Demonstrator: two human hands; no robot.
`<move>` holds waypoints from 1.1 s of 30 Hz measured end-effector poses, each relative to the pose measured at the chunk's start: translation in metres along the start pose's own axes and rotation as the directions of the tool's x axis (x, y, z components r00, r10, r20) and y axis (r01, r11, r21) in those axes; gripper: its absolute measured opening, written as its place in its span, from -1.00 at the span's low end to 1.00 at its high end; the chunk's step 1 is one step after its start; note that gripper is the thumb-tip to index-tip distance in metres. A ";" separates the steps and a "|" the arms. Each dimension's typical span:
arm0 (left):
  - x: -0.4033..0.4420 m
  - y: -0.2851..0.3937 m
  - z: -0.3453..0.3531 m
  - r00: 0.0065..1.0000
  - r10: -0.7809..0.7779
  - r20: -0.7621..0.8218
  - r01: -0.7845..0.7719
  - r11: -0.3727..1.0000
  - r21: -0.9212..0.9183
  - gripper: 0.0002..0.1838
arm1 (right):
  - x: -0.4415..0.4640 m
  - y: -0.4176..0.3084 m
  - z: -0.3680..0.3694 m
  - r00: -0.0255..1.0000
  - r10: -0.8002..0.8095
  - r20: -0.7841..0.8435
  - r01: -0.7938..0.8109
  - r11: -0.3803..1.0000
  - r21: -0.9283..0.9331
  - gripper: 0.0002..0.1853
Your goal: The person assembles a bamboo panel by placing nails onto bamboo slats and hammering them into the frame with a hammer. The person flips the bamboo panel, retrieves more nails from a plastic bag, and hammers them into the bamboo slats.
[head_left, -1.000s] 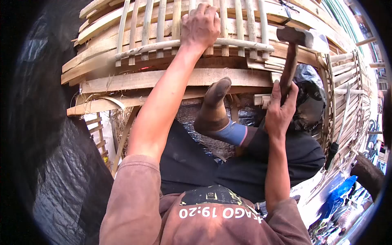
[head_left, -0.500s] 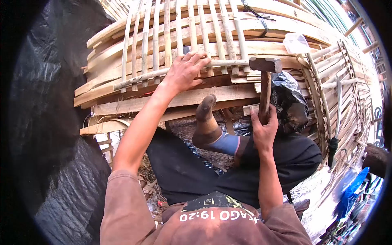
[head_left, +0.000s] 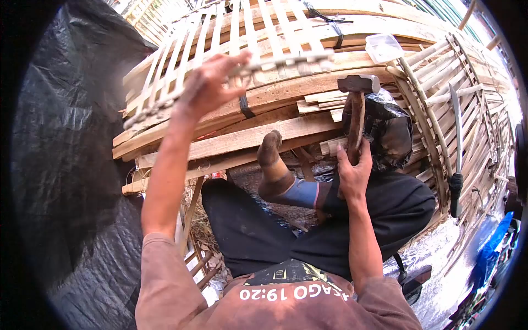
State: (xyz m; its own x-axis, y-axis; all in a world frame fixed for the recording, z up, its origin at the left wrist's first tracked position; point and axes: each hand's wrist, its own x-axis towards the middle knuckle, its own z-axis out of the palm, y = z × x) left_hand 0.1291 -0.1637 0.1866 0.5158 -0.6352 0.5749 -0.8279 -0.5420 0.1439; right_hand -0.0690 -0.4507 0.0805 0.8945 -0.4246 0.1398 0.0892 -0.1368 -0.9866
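Observation:
A slatted bamboo frame lies across the timber pile in front of me, its near edge tilted and smeared by motion. My left hand is at the near crossbar, with blurred fingers that seem to go above and below it. In my right hand is the wooden handle of a hammer, held upright with its metal head at the top. My fingers wrap low on the handle, above my right thigh. A bare foot rests between the hammer and the timber.
Long sawn boards are stacked under the frame. A clear plastic container sits on the pile. At right, a long-bladed knife lies on another slatted panel. Black plastic sheeting hangs at left.
My left hand has moved up and left, and the slatted frame has shifted away from me with it, uncovering more boards. The right hand and the hammer stay nearly in place.

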 end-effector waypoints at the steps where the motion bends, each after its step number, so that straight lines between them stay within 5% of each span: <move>1: 0.011 -0.007 -0.017 0.999 0.041 -0.030 -0.041 0.999 0.006 -0.37 | 0.000 0.002 -0.002 0.999 0.051 -0.001 -0.051 0.999 0.018 -0.63; 3: 0.038 -0.002 -0.062 0.989 -0.150 0.016 0.151 0.988 -0.046 -0.42 | 0.001 0.004 -0.003 0.996 0.090 0.003 -0.090 0.995 0.046 -0.63; 5: 0.062 -0.003 -0.097 0.995 -0.081 0.060 0.077 0.995 0.056 -0.46 | 0.002 0.005 -0.003 0.990 0.143 -0.019 -0.142 0.989 0.047 -0.63; 10: 0.089 -0.029 -0.134 0.975 -0.182 0.125 0.183 0.983 0.004 -0.50 | 0.004 0.009 -0.004 0.989 0.149 -0.012 -0.148 0.987 0.061 -0.61; 25: 0.078 -0.015 -0.126 0.970 -0.199 0.141 0.200 0.980 0.008 -0.51 | 0.004 0.012 -0.005 0.987 0.163 0.013 -0.164 0.982 0.090 -0.58; 27: 0.058 -0.010 -0.103 0.958 -0.176 0.226 0.179 0.984 0.010 -0.54 | 0.003 0.016 -0.005 0.988 0.155 0.005 -0.155 0.983 0.098 -0.59; 31: -0.001 0.006 -0.018 0.964 0.262 0.042 -0.265 0.954 0.138 -0.58 | 0.003 0.014 -0.005 0.990 0.145 -0.002 -0.143 0.984 0.109 -0.61; 33: -0.040 0.005 0.019 0.984 0.151 0.097 -0.170 0.957 0.236 -0.58 | 0.002 0.013 -0.004 0.989 0.150 -0.003 -0.149 0.980 0.131 -0.62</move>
State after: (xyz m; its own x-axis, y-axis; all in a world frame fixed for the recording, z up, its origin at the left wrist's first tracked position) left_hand 0.1083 -0.1510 0.1491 0.4036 -0.7602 0.5091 -0.8278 -0.5404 -0.1507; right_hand -0.0676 -0.4573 0.0684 0.8966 -0.4428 -0.0097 0.0119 0.0460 -0.9989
